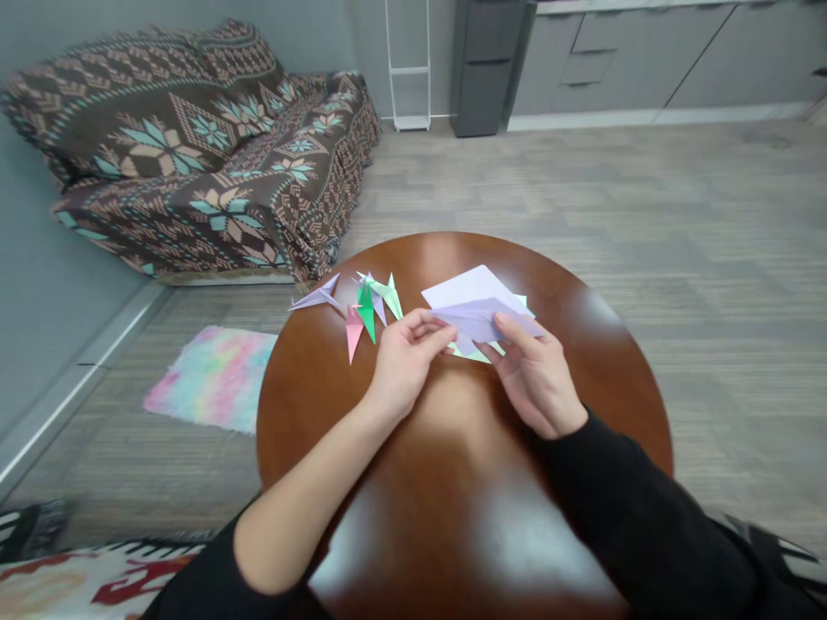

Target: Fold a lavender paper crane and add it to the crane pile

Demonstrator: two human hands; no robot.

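Observation:
Both hands hold one sheet of lavender origami paper (475, 319) above the round table, its creased front edge facing me. My left hand (408, 353) pinches the left corner between thumb and fingers. On the other side, my right hand (533, 370) has its thumb on top of the paper and its fingers beneath. Behind and below it show a paler lavender sheet (475, 282) and bits of light green paper (475, 355), partly hidden. Folded paper cranes lie left of my left hand: a lavender one (321, 295), a pink one (353, 331), a green one (366, 310) and a pale green one (391, 297).
The round brown wooden table (600, 387) stands before me. Beyond it at left is a sofa (213, 164) under a patterned cover, with a fluffy pastel rug (216, 377) on the floor. A white rack (409, 95), a dark grey fridge (488, 73) and grey cabinets (646, 60) line the back.

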